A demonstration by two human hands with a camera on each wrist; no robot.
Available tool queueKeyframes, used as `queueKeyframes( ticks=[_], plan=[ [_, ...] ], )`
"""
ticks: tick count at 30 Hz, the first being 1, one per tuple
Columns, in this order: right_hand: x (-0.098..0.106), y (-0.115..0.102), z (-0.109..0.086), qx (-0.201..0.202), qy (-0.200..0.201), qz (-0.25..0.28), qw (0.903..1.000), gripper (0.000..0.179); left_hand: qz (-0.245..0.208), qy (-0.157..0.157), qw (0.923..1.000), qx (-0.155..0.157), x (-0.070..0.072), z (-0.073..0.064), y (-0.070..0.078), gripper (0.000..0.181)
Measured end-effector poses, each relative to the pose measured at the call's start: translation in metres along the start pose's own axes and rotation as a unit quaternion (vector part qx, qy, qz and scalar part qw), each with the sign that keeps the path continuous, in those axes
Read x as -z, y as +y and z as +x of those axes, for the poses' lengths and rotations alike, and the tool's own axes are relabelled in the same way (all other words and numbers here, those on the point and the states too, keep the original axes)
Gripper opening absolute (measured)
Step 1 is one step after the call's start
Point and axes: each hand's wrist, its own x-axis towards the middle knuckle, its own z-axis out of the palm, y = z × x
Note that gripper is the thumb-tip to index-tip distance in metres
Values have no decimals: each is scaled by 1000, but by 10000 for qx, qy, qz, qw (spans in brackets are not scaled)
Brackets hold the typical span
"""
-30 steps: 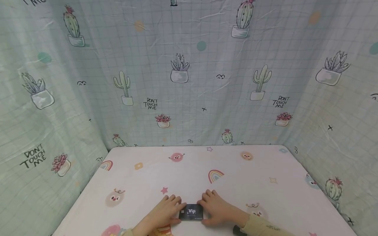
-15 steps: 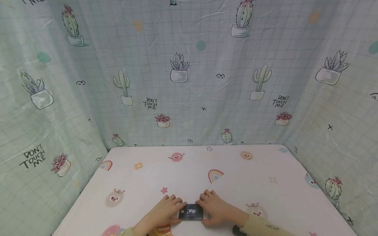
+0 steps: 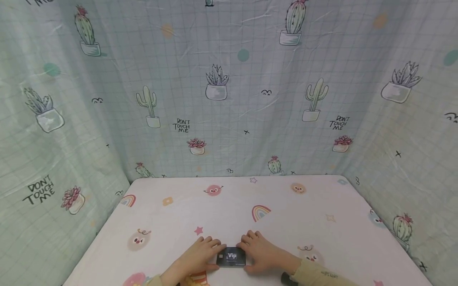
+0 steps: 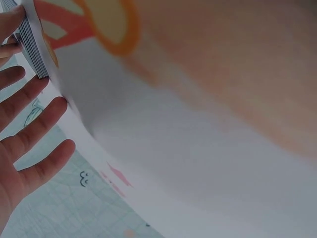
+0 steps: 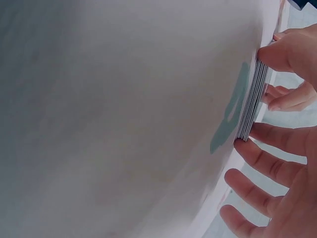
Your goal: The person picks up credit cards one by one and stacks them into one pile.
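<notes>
A stack of dark bank-style cards [image 3: 231,257] lies flat on the table near its front, the top one printed "Vip" with a chip at the left. My left hand [image 3: 201,254] holds the stack's left end between thumb and fingers, the thumb at the near corner. At the right end my right hand [image 3: 262,253] grips it in the same way. The layered card edges of the stack [image 5: 252,99] show in the right wrist view between thumb and fingertips, with the other fingers spread. Only part of the left hand [image 4: 25,134] shows in the left wrist view.
A white tablecloth [image 3: 222,214] with cartoon prints covers the table. Green cactus-print curtains [image 3: 247,111] hang behind it and on both sides. A small dark object [image 3: 288,279] lies by the right sleeve, partly hidden by it.
</notes>
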Motion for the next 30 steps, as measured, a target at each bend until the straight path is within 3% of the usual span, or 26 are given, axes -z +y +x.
queueKeyframes(
  ticks=[30],
  plan=[
    [-2, 1, -5, -25, -34, 92, 9999, 61, 72, 140, 9998, -129, -3, -1, -2, 55]
  ],
)
